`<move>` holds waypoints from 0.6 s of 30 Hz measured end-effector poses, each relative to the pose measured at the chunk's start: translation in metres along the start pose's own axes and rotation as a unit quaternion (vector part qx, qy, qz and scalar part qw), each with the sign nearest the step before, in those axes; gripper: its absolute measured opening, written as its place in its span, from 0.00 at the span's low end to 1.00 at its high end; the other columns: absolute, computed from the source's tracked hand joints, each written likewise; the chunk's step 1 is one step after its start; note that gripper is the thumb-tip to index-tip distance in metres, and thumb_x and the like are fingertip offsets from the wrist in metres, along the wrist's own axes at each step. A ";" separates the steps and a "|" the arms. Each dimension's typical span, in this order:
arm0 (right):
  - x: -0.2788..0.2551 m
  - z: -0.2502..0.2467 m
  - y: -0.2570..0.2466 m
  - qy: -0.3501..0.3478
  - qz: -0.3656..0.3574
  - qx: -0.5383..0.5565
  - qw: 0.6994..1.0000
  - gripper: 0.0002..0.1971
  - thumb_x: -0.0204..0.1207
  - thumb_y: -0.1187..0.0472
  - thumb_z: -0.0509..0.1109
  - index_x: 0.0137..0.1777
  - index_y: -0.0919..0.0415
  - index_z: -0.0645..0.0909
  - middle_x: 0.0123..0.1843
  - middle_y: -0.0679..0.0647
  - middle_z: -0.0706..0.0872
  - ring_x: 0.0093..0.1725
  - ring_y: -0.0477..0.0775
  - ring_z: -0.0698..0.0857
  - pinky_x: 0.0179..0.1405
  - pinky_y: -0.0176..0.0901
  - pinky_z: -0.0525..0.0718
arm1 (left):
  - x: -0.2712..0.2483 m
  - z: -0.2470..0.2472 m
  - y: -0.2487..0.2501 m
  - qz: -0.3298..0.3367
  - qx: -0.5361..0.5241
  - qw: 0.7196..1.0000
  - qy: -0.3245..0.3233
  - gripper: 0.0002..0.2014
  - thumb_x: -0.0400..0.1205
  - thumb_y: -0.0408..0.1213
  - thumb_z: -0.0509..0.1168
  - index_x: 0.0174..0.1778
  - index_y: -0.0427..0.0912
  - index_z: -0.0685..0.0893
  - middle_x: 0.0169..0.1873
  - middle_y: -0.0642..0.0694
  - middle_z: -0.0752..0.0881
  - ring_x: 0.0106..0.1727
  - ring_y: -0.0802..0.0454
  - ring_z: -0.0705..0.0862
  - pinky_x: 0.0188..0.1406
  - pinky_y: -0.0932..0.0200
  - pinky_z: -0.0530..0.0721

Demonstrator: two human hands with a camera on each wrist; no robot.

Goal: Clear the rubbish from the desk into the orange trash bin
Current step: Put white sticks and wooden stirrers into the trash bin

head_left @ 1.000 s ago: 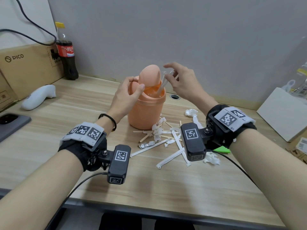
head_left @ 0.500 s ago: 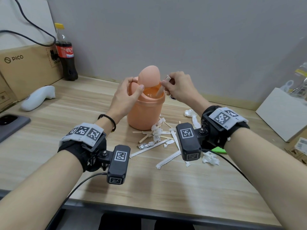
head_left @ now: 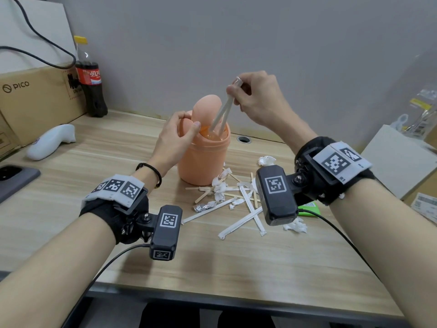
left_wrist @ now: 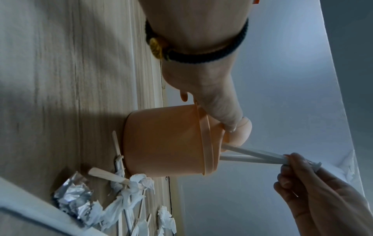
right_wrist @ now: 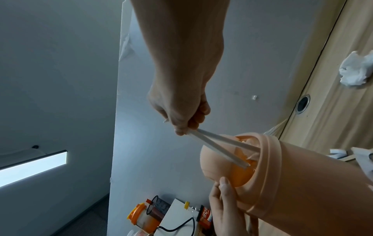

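Note:
The orange trash bin [head_left: 203, 159] [left_wrist: 163, 142] [right_wrist: 292, 172] stands mid-desk with its swing lid [head_left: 207, 107] tipped open. My left hand [head_left: 176, 136] [left_wrist: 220, 110] [right_wrist: 224, 207] grips the bin's rim, the thumb pressing the lid down. My right hand [head_left: 250, 95] [left_wrist: 315, 188] [right_wrist: 181, 115] pinches the top of two long white paper wrappers [head_left: 221, 117] [left_wrist: 252, 157] [right_wrist: 220, 146], whose lower ends reach into the bin's opening. More rubbish [head_left: 234, 200] lies in front of the bin: white wrappers, wooden sticks, crumpled tissue and a foil scrap [head_left: 203, 206] [left_wrist: 72, 196].
A cola bottle [head_left: 91, 79] and a PICO cardboard box [head_left: 35, 100] stand at the back left. A white controller [head_left: 50, 142] and a phone [head_left: 14, 178] lie to the left. A white box [head_left: 399, 162] sits at the right, a green packet [head_left: 309, 208] beneath my right wrist.
My right hand has risen from the bin's mouth, lifting the wrappers so more of their length shows above the opening. The left hand keeps its hold on the rim and lid.

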State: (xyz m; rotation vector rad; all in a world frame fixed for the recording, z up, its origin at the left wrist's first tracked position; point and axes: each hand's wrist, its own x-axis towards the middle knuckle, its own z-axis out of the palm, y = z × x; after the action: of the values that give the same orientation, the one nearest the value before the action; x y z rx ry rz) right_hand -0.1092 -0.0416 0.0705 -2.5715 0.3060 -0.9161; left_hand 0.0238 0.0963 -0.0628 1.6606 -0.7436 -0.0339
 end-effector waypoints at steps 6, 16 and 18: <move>0.007 -0.010 -0.009 0.035 -0.019 0.002 0.999 0.13 0.79 0.55 0.65 0.39 0.61 0.84 0.36 0.62 0.87 0.33 0.58 0.81 0.35 0.53 0.85 | -0.001 -0.001 0.001 0.001 -0.001 1.000 -0.004 0.25 0.74 0.68 0.64 0.63 0.61 0.77 0.61 0.54 0.85 0.65 0.54 0.82 0.63 0.54 0.80; 0.001 0.023 0.010 -0.042 0.006 -0.025 0.999 0.15 0.80 0.55 0.65 0.38 0.66 0.83 0.36 0.66 0.87 0.32 0.61 0.80 0.35 0.53 0.82 | 0.000 -0.001 0.001 -0.005 0.003 1.000 0.000 0.25 0.73 0.68 0.64 0.63 0.62 0.77 0.61 0.52 0.85 0.64 0.54 0.82 0.63 0.52 0.81; -0.002 0.033 0.017 -0.055 0.023 -0.028 0.998 0.15 0.80 0.55 0.65 0.38 0.65 0.82 0.36 0.64 0.87 0.34 0.63 0.83 0.37 0.54 0.84 | 0.000 -0.001 0.001 -0.006 0.002 1.000 -0.003 0.24 0.75 0.67 0.64 0.63 0.61 0.76 0.62 0.52 0.84 0.65 0.54 0.82 0.62 0.55 0.80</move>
State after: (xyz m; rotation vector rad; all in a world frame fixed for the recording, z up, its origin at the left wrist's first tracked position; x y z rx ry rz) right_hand -0.0904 -0.0465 0.0390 -2.6427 0.3627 -0.7565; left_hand 0.0235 0.0976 -0.0619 1.6703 -0.7391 -0.0458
